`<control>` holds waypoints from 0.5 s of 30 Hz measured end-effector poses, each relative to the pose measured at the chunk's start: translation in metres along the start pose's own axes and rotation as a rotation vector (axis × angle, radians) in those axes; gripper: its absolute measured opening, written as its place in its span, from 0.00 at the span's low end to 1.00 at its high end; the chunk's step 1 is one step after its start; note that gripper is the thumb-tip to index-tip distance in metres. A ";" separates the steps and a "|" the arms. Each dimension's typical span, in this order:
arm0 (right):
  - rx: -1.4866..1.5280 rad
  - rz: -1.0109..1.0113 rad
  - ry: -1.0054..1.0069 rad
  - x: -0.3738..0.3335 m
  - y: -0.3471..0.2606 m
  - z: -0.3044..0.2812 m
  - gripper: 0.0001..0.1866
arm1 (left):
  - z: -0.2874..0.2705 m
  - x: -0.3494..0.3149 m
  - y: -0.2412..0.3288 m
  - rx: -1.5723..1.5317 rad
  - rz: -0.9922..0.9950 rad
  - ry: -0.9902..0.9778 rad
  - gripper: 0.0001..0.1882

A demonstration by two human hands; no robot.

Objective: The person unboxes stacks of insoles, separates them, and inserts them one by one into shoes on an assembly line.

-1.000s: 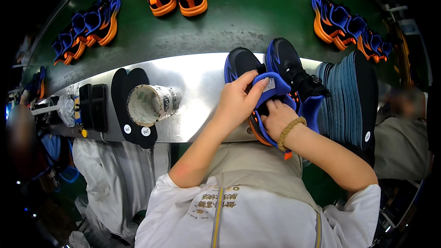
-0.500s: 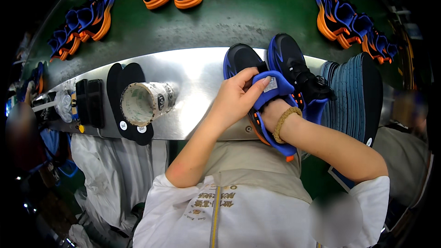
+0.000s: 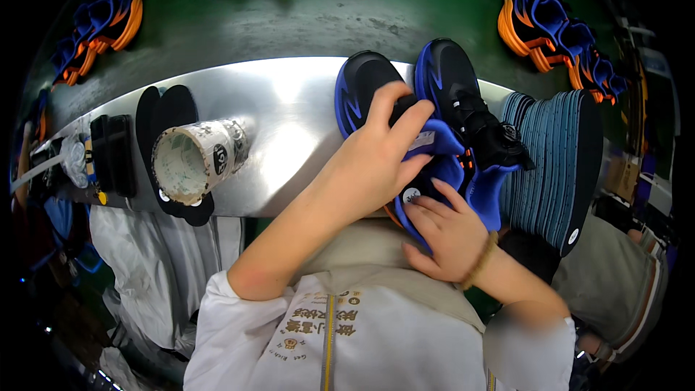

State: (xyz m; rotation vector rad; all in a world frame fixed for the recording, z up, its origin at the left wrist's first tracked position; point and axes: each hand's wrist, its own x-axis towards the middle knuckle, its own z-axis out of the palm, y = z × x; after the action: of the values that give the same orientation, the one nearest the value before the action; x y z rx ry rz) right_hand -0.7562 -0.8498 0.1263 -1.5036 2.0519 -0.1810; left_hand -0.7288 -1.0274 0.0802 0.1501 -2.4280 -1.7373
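- Black sneaker [image 3: 365,87] with blue sole trim, under the left hand [image 3: 376,163]; its blue tongue sits between the fingers.
- Matching black-and-blue sneaker [image 3: 463,101] just right of that hand.
- Blue-and-orange shoes [image 3: 550,32] on a dark green belt [image 3: 326,14] beyond both hands.
- Grey-blue insole stack [image 3: 557,152], edged black, right of the right hand [image 3: 445,235].
- White, smeared cup [image 3: 195,159] left of the left hand.

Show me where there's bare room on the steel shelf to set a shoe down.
Bare steel shelf between the tipped paper cup and the black-and-blue shoes. Crowded elsewhere: black insoles left of the cup, both hands at the shoes, insole stack at right.
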 end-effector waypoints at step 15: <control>0.318 0.049 0.540 -0.050 -0.001 0.020 0.13 | -0.020 -0.017 0.008 0.095 -0.020 0.045 0.18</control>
State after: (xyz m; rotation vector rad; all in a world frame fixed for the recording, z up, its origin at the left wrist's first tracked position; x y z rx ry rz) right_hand -0.7352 -0.8007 0.1290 -1.2961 2.3174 -0.9347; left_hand -0.7088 -1.0409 0.0932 0.2228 -2.4858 -1.6099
